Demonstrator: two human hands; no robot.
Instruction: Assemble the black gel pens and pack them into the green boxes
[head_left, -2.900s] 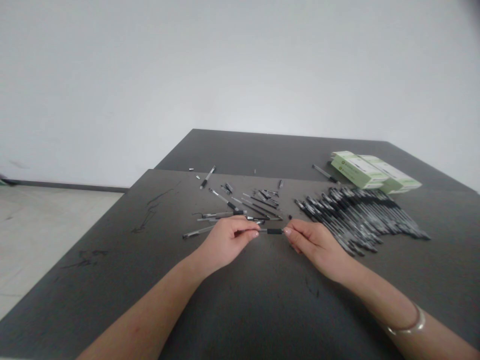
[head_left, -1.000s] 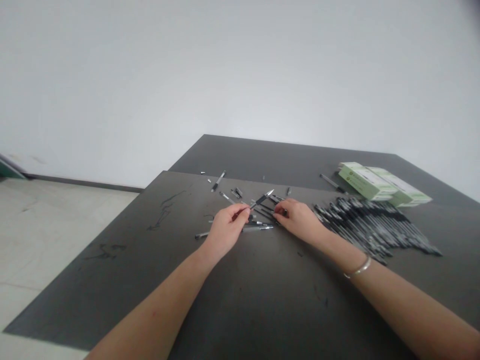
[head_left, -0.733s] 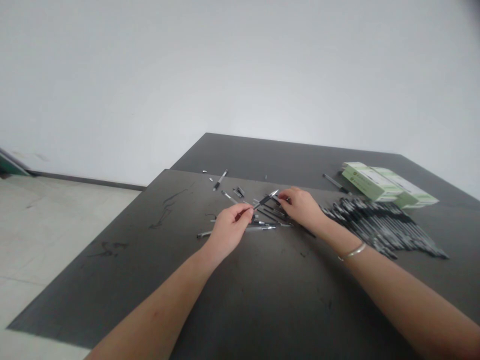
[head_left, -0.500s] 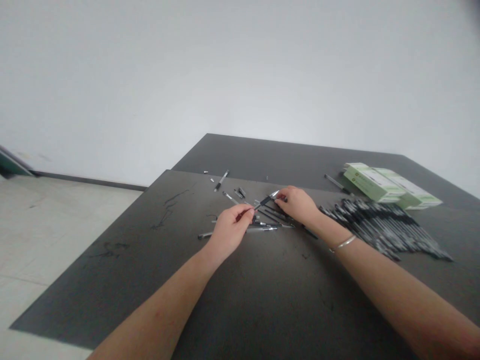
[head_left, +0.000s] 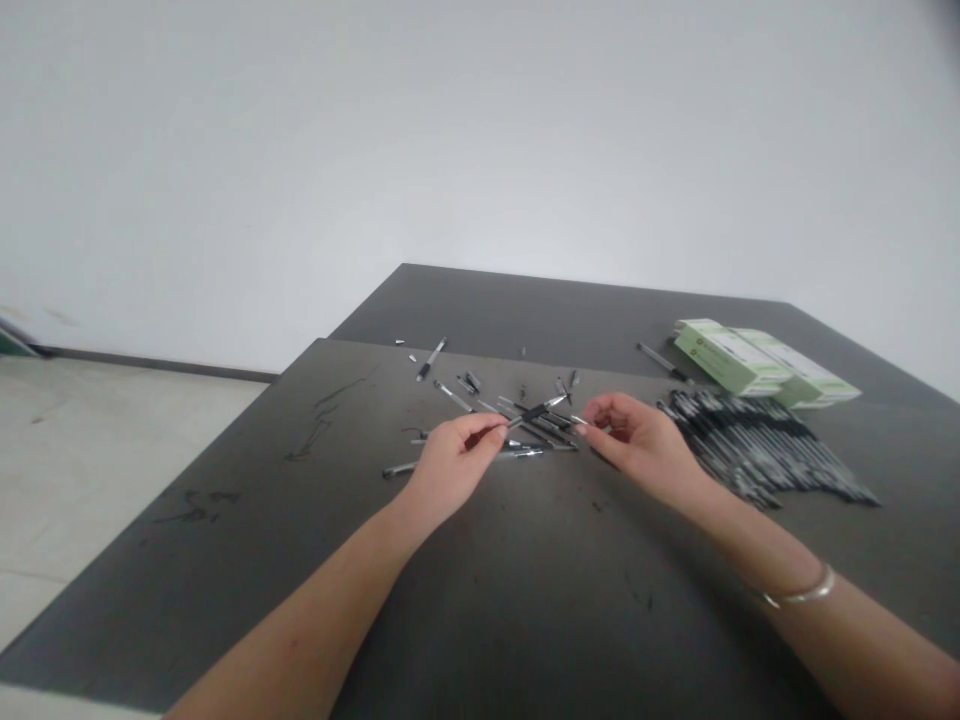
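Pinched between thumb and fingers of my left hand is a pen with a black grip, its tip pointing right and away. To its right, my right hand, with a silver bangle on the wrist, has thumb and forefinger closed on a small pen tip. The two held parts are apart. Under and around the hands lie loose pen parts, among them a clear barrel and small caps. Another pen lies partly behind my left hand.
On the dark table, a wide row of pens lies at the right, behind my right hand. Two green and white boxes stand beyond it. Single pens lie at the back left and near the boxes.
My right hand has moved right and toward me, away from the pen's front end, and now holds a small tip. My left hand still holds the pen. The view has shifted slightly.
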